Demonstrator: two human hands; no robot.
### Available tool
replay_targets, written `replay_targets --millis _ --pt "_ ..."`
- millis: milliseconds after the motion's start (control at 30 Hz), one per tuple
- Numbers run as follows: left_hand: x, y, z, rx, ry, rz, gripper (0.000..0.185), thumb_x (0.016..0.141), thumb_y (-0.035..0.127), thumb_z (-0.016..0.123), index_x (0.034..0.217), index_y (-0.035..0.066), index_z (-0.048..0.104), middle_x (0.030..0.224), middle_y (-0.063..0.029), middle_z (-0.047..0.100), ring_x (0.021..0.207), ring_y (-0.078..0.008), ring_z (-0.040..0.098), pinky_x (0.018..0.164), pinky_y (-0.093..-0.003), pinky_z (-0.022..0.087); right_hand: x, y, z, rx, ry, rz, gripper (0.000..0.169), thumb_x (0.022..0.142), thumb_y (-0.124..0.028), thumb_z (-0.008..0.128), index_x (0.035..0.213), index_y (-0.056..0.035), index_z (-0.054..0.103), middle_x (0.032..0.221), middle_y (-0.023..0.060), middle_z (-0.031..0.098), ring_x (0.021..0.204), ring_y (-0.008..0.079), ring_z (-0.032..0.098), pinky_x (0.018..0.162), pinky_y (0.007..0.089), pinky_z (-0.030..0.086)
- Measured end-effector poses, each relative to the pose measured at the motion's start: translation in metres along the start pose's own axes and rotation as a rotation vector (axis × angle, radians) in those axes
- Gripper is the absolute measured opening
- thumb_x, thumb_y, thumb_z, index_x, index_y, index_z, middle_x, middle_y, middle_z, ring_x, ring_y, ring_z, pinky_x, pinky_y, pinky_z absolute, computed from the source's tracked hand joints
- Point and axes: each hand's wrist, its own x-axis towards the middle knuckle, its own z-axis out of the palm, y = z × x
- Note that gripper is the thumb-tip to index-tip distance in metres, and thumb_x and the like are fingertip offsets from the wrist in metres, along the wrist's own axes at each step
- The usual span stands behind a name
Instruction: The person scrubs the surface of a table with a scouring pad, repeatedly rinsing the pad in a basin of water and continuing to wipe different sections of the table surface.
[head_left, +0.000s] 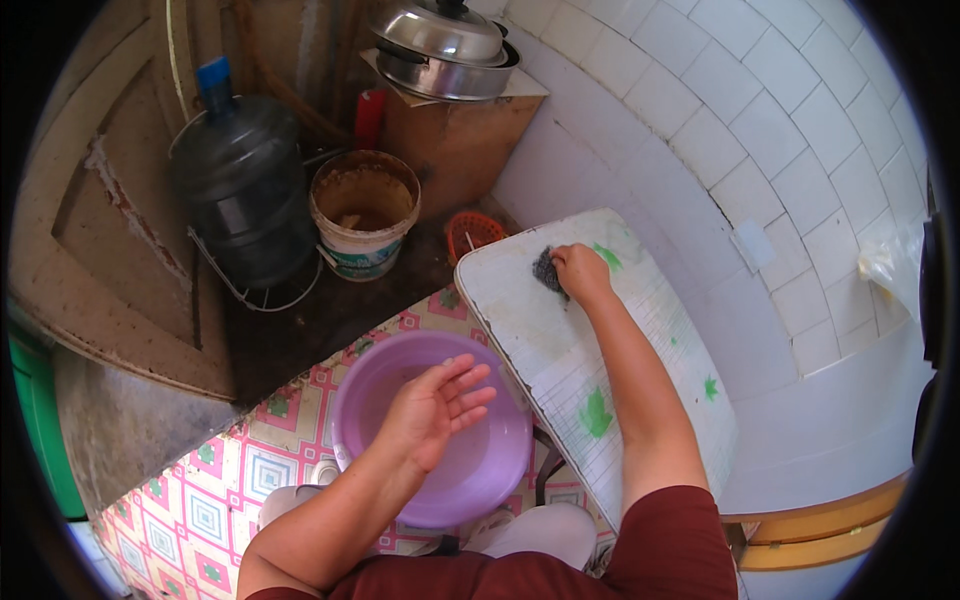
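My right hand (583, 274) grips a dark grey scouring pad (548, 271), pressed to the far part of a small white tabletop (536, 330). Green leaf prints and fine line marks cover the tabletop, and its near left edge looks worn. My left hand (442, 401) hovers palm up over a purple plastic basin (480, 465), fingers apart and holding nothing. Some cloudy liquid seems to lie in the basin, which stands on the floor left of the tabletop.
A large water bottle (236, 187) in a wire stand and a dirty plastic bucket (364, 217) stand beyond the basin. Behind the tabletop is an orange plastic basket (474, 234). Steel pots (446, 64) sit on a brown box (457, 142). A tiled wall (750, 135) borders the right.
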Motion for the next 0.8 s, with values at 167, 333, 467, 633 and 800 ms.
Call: replay_targets --millis 167,333,467,633,800 --pt "0.001 -0.004 0.004 0.049 0.013 -0.022 0.037 0.092 0.032 0.042 0.118 0.008 0.050 0.117 -0.0094 0.057 0.101 -0.0245 0.058 0.085 -0.0356 0.046 0.010 0.002 0.016 -0.045 0.084 0.050 0.018 0.078 -0.016 0.055 0.090 -0.0109 0.069 0.087 0.0130 0.064 0.082 0.0317 0.060 0.069 0.0392 0.048" --pt "-0.005 0.001 -0.001 0.025 0.016 0.003 0.037 0.092 0.032 0.042 0.119 0.007 0.049 0.117 -0.0095 0.057 0.101 -0.0245 0.058 0.084 -0.0354 0.046 -0.017 -0.008 0.003 0.014 -0.023 -0.041 0.019 0.079 -0.016 0.054 0.091 -0.0116 0.068 0.087 0.0131 0.064 0.083 0.0309 0.060 0.070 0.0391 0.048" --pt "-0.006 0.000 0.002 0.044 0.003 -0.001 0.037 0.092 0.032 0.042 0.120 0.007 0.049 0.117 -0.0095 0.057 0.101 -0.0242 0.058 0.084 -0.0351 0.046 -0.008 -0.008 0.006 0.009 0.049 0.094 0.019 0.080 -0.017 0.054 0.091 -0.0121 0.068 0.088 0.0134 0.064 0.084 0.0302 0.060 0.070 0.0393 0.048" --pt "-0.004 -0.002 0.002 0.066 -0.009 0.002 0.038 0.092 0.032 0.041 0.120 0.007 0.048 0.117 -0.0095 0.057 0.100 -0.0234 0.058 0.083 -0.0347 0.047 0.012 0.000 0.019 -0.047 0.088 0.160 0.019 0.080 -0.017 0.054 0.091 -0.0115 0.068 0.089 0.0138 0.064 0.085 0.0302 0.060 0.070 0.0397 0.048" --pt "-0.003 0.000 -0.004 -0.010 -0.025 0.028 0.036 0.088 0.030 0.053 0.115 0.006 0.051 0.111 -0.0082 0.059 0.093 -0.0216 0.060 0.078 -0.0318 0.046 -0.041 -0.007 0.005 0.085 0.056 0.000 0.018 0.080 -0.016 0.055 0.091 -0.0106 0.068 0.088 0.0127 0.062 0.084 0.0313 0.059 0.072 0.0382 0.047"
